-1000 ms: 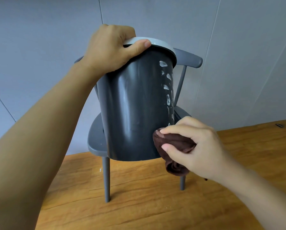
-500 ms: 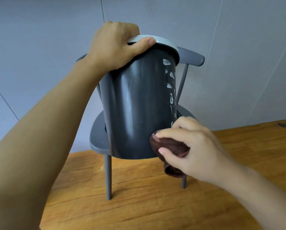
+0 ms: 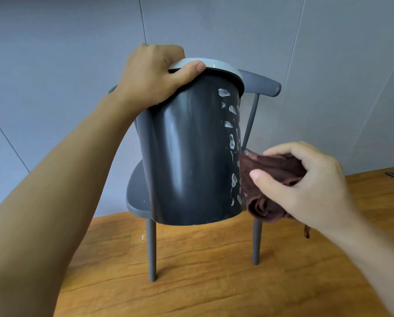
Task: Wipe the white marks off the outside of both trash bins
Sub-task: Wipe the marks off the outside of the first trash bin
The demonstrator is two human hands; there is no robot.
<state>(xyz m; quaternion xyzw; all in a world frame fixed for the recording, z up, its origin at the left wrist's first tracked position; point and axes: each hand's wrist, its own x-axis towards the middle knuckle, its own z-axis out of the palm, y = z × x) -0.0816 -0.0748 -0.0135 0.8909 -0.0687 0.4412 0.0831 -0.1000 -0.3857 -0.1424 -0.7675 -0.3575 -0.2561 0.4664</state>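
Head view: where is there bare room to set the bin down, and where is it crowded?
Free: the wood floor in front of the chair legs, between both forearms, and the floor strip right of the chair. Crowded: the bin's right side, where the right hand holds the brown cloth.

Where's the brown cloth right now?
In the head view, the brown cloth is bunched in the right hand, right of centre, against the dark bin's lower right side.

bin [image 3: 186,156] before chair [image 3: 263,84], cloth [image 3: 269,186] at bin's right side
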